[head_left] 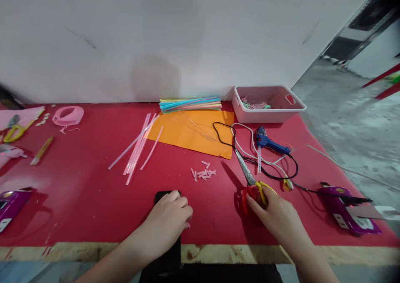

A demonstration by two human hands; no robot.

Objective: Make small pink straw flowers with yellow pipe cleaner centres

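Note:
My right hand [276,212] has its fingers round the red and yellow handles of a pair of scissors [246,170]. The blades look closed and point away from me, tips near the orange sheet. My left hand [170,216] is curled with its fingers together above a flat black object [164,254], perhaps a phone. A small pinkish bit shows at its fingertips, but I cannot make out what it is. Between the hands and farther off lies a small heap of cut pink straw pieces [204,173]. Long pink straws [139,147] lie to the left of the heap.
Coloured straws [190,103] lie behind an orange sheet [193,131]. A pink basket [265,115] stands at the back right. Near it are a blue glue gun [271,143] and tangled cords. A purple power strip [351,216] sits right, a pink tape roll [68,116] left.

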